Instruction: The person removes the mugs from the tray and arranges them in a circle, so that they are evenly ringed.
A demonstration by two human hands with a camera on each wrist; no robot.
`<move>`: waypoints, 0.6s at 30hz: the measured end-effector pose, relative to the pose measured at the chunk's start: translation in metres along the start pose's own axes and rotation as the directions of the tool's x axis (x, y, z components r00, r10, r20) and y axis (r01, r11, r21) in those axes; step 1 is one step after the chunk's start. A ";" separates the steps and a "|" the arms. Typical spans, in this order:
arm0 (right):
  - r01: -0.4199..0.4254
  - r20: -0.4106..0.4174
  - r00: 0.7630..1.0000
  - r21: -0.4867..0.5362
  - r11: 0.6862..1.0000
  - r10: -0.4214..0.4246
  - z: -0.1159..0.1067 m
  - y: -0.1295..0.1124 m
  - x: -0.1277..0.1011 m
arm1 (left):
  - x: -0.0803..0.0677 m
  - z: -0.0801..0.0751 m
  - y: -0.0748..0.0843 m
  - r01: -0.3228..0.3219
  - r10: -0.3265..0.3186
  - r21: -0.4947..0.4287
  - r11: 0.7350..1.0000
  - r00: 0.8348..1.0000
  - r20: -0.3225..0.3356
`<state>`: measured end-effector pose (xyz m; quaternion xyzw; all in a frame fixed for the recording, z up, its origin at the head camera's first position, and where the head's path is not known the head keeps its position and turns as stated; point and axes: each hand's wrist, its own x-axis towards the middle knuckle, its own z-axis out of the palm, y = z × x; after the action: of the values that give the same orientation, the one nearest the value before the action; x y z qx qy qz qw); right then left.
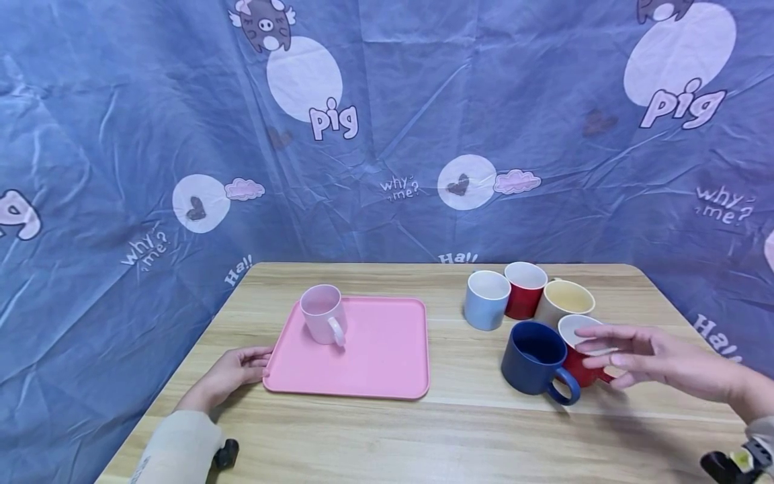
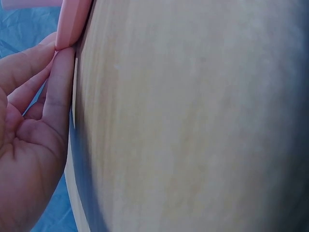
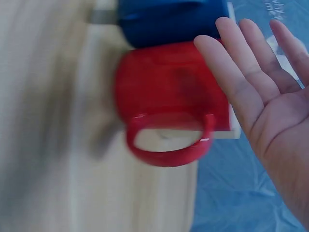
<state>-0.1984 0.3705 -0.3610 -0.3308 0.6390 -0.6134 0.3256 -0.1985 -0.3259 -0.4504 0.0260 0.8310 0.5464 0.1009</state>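
My left hand [image 1: 232, 373] is at the left edge of a pink tray [image 1: 375, 356], its thumb and fingertips pinching the rim near the front corner. In the left wrist view the fingers [image 2: 60, 87] meet that tray's corner [image 2: 73, 24]. A pale pink mug [image 1: 320, 316] stands upright on the tray's left part, handle toward the front right. My right hand [image 1: 671, 359] hovers over the front red mug [image 1: 577, 370], fingers spread and holding nothing. In the right wrist view this red mug [image 3: 174, 87] shows its handle, beside the dark blue mug [image 3: 169, 21].
Left of the front red mug stands a dark blue mug [image 1: 529, 366]. Behind them are a light blue mug [image 1: 484, 309], another red mug [image 1: 525, 299] and a beige mug [image 1: 553, 309]. The wooden table [image 1: 387, 444] meets a blue printed curtain [image 1: 387, 134] at the back and sides.
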 end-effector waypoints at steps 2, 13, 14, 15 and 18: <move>0.045 0.004 0.999 -0.067 0.997 -0.045 -0.004 -0.007 0.005 | 0.000 0.000 0.000 -0.005 0.005 0.000 1.000 1.000 0.003; 0.038 -0.157 0.983 -0.345 0.938 -0.097 -0.005 -0.053 0.043 | 0.000 0.002 0.000 0.020 -0.020 0.012 1.000 0.999 -0.027; 0.036 -0.174 0.979 -0.348 0.937 -0.102 -0.004 -0.057 0.048 | 0.000 0.002 0.000 0.022 -0.022 0.011 1.000 0.999 -0.028; 0.039 -0.185 0.976 -0.348 0.937 -0.110 -0.003 -0.060 0.052 | 0.000 0.002 -0.001 0.023 -0.023 0.011 1.000 0.999 -0.029; 0.044 -0.206 0.971 -0.339 0.940 -0.120 0.000 -0.069 0.067 | 0.001 0.002 -0.002 0.023 -0.023 0.008 1.000 0.999 -0.030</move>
<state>-0.2351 0.3139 -0.2932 -0.3364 0.7513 -0.5432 0.1654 -0.1988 -0.3249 -0.4526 0.0088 0.8350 0.5419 0.0948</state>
